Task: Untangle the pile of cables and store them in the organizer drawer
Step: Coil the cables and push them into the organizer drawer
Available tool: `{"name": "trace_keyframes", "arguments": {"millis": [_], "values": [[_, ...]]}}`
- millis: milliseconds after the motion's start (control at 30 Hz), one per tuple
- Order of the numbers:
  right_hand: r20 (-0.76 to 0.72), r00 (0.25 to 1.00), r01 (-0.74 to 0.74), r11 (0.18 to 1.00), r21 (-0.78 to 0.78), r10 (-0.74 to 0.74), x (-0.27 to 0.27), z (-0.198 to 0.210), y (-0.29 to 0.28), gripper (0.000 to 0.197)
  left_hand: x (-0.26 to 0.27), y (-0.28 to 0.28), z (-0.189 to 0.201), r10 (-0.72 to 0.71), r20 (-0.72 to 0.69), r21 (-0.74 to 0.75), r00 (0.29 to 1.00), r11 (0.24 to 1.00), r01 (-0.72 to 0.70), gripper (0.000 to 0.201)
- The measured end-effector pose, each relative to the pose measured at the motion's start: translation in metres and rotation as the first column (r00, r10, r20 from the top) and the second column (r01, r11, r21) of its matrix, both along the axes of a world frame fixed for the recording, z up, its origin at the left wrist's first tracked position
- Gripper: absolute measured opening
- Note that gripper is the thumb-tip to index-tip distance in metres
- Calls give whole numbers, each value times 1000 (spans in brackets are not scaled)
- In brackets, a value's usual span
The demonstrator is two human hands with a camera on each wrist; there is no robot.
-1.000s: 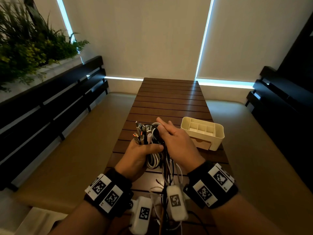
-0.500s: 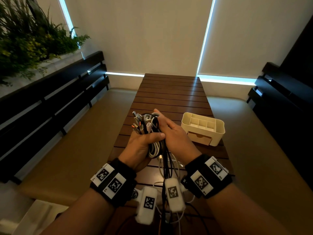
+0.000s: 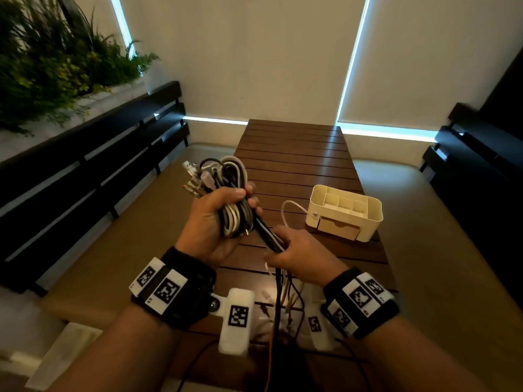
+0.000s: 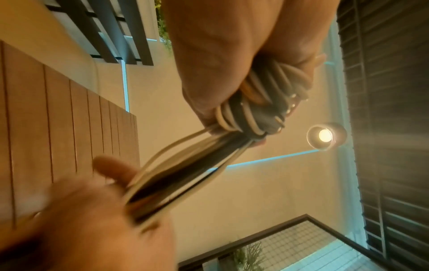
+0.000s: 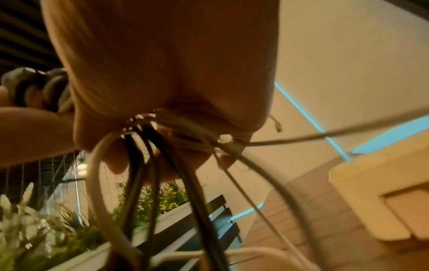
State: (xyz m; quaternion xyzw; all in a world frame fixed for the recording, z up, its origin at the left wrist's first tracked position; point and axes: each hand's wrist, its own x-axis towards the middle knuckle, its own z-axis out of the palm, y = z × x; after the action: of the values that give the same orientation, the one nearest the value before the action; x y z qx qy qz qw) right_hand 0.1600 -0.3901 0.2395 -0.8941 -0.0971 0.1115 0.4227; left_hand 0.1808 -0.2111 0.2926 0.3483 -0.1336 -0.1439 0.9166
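Observation:
My left hand (image 3: pixel 223 213) grips a bundle of black, white and grey cables (image 3: pixel 226 182) held up above the left side of the wooden table (image 3: pixel 294 154), plugs sticking out at its top. The cable strands (image 3: pixel 267 236) run down from it into my right hand (image 3: pixel 294 250), which is closed round them lower and to the right. In the left wrist view the strands (image 4: pixel 185 170) stretch taut between both hands. The right wrist view shows loose ends (image 5: pixel 162 183) hanging below the fist. A cream organizer (image 3: pixel 345 213) with a drawer (image 3: pixel 338 227) stands on the table's right.
A thin white cable (image 3: pixel 291 209) loops on the table next to the organizer's left side. Dark slatted benches (image 3: pixel 99 165) flank the table on both sides. A planter with green plants (image 3: pixel 51 66) sits at upper left. Pale blinds hang behind the table's far end.
My left hand has lifted the bundle up and to the left. My right hand has slid down along the strands, away from the bundle, pulling them out into a taut line.

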Motion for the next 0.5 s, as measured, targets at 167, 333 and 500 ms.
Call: {"name": "trace_keyframes", "arguments": {"millis": [167, 333, 500], "values": [[17, 988, 146, 914, -379, -151, 13, -14, -36, 23, 6, 13, 4, 92, 26, -15, 995, 996, -92, 19], [-152, 976, 84, 909, -408, -158, 18, -21, -42, 87, 8, 3, -12, 173, -56, 62, 983, 984, -169, 14], [-141, 988, 33, 980, -198, -61, 6, 2, -39, 117, 12, 3, -29, 269, -94, 141, 959, 957, -254, 32]]}}
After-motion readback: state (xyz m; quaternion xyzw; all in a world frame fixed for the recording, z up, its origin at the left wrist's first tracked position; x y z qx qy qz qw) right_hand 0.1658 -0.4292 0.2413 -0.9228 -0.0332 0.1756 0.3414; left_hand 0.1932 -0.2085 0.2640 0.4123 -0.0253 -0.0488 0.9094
